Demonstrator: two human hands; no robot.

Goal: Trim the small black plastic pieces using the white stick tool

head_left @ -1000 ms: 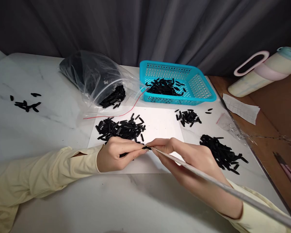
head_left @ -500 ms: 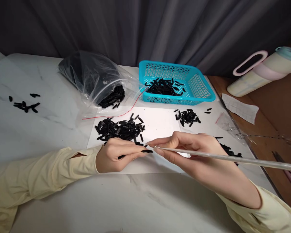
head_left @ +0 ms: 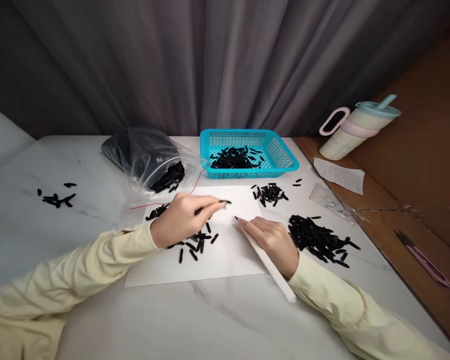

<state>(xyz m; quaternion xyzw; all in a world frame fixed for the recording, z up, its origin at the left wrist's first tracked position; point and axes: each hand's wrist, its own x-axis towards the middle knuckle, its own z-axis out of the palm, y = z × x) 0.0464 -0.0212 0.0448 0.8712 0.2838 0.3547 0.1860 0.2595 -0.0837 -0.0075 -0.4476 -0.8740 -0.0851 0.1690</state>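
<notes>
Looks like threading's underway: left hand (head_left: 182,220) pinches a black piece (head_left: 225,202) over the paper (head_left: 225,260), while right hand (head_left: 273,240) grips a thin rod (head_left: 275,272) lying on it. Next move probably needs piece and rod tip lined up. Basket (head_left: 281,160) and bag (head_left: 150,155) both hold more pieces.
</notes>
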